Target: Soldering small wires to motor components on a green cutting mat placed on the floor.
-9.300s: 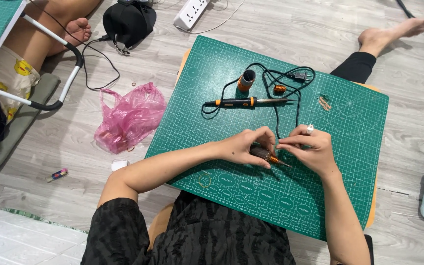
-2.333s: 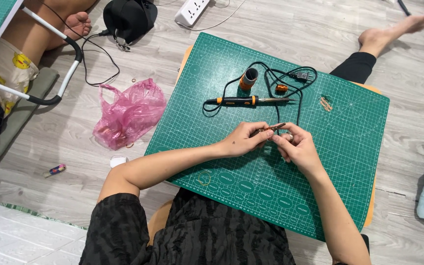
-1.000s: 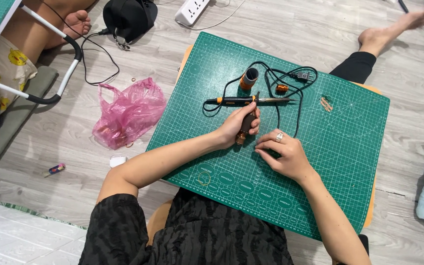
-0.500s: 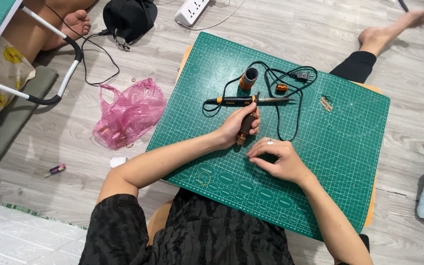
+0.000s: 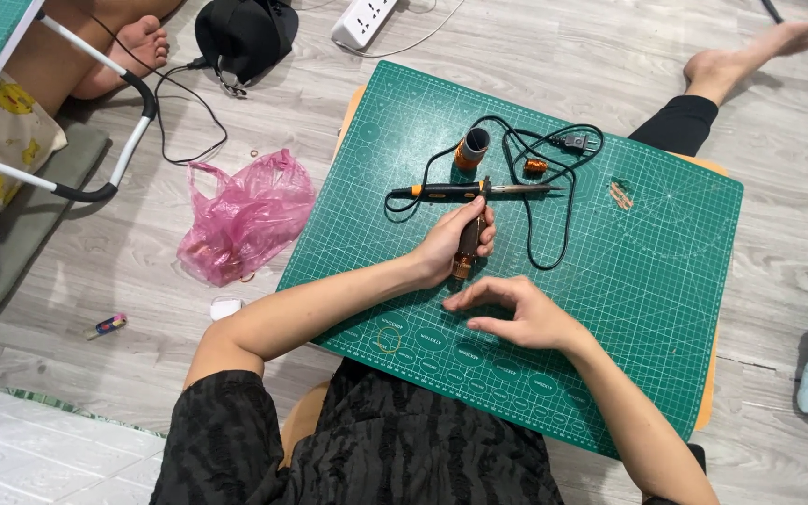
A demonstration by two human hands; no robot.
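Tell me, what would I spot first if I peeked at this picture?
Probably the big green cutting mat filling the middle, where the left hand grips a brown tool handle beside a black soldering iron with its looped cord. The right hand rests open below it. A crumpled pink plastic bag lies on the floor, left of the mat.

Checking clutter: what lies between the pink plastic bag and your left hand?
In the head view, only bare green cutting mat lies between the pink plastic bag and the left hand.

Pink plastic bag (image 5: pixel 247 217) crumpled on floor, just left of green cutting mat (image 5: pixel 647 281). Small white packet (image 5: pixel 227 308) and small blue-orange wrapper (image 5: pixel 107 325) lower left of mat. No screens or signs.
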